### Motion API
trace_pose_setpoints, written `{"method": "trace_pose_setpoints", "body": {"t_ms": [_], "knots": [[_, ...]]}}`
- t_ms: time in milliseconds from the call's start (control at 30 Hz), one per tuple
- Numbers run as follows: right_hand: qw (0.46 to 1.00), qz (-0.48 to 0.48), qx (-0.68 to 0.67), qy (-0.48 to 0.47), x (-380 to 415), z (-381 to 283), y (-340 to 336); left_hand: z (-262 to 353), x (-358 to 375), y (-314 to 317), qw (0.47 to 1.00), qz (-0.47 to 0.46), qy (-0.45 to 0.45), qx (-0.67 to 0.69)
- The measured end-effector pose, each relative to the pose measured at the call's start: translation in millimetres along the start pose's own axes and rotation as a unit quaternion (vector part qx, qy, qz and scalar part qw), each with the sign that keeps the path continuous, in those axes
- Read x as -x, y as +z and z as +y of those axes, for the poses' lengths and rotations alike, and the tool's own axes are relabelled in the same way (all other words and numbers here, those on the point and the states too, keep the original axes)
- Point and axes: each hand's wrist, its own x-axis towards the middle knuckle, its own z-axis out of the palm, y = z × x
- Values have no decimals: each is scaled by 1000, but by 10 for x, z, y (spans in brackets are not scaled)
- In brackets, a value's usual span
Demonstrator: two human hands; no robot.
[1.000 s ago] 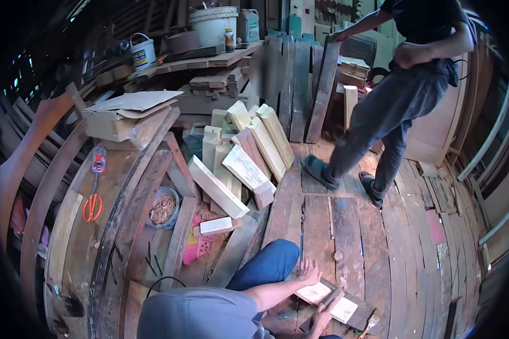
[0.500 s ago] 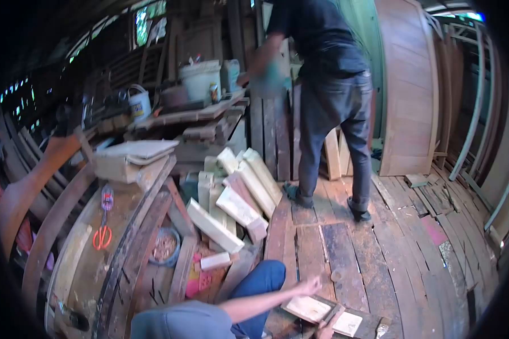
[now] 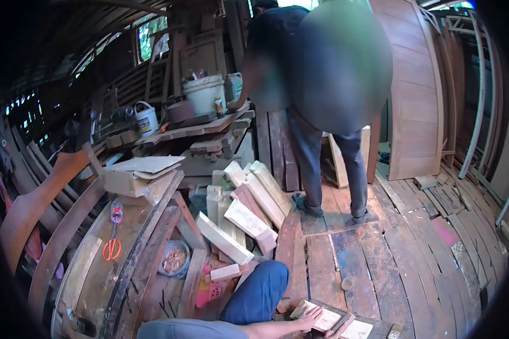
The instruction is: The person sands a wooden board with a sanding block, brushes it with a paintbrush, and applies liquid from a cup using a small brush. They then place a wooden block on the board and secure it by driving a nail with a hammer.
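Observation:
My left hand [image 3: 309, 320] lies with its fingers stretched out on a pale wooden board [image 3: 357, 329] at the bottom of the view. Only a bit of my right hand [image 3: 332, 334] shows at the lower edge; its fingers are round the near end of a short brown strip of wood [image 3: 341, 322], which crosses the board. Under the pale board is a darker plank. Just to the right of it lies a paintbrush [image 3: 395, 332], partly cut off by the edge. My bent knee [image 3: 260, 291] is beside my left forearm.
A person [image 3: 300, 73] stands ahead, leaning to a workbench [image 3: 220, 117] with buckets [image 3: 205, 95]. Cut timber blocks [image 3: 246, 217] are piled left of centre. Orange-handled scissors [image 3: 112, 248] lie on a wooden surface near a basin of shavings [image 3: 175, 259]. A small round object [image 3: 346, 283] sits on the floorboards.
My left hand has come down from above the board and now lies on it. The standing person has leaned further left, a hand reaching the bench. The view has shifted slightly.

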Motion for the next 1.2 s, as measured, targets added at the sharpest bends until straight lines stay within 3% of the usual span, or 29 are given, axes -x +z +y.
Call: {"method": "trace_pose_setpoints", "body": {"t_ms": [133,200,367,467,500,600,667,733,1200], "knots": [[1000,15,-4,-1,14,85,-62,82,-174,169,999,31,-22,34],[1000,21,-7,-1,34,138,-66,126,-219,85,999,-24,-34,-33],[999,27,-21,12,122,248,-51,73,-402,289,997,45,-43,52],[1000,20,-21,-4,40,460,40,120,-321,62,998,-6,-48,32],[999,29,-26,-21,49,465,37,132,-516,262,995,8,-55,80],[999,26,28,3,136,351,-35,186,-265,-297,990,-127,-57,-13],[999,13,36,-5,145,324,-78,282,-218,-367,994,-71,-85,4],[999,17,38,-30,140,340,-121,301,-277,-397,993,-90,-71,8],[995,-29,61,70,126,278,-157,613,-528,-391,989,-140,-30,-25]]}}
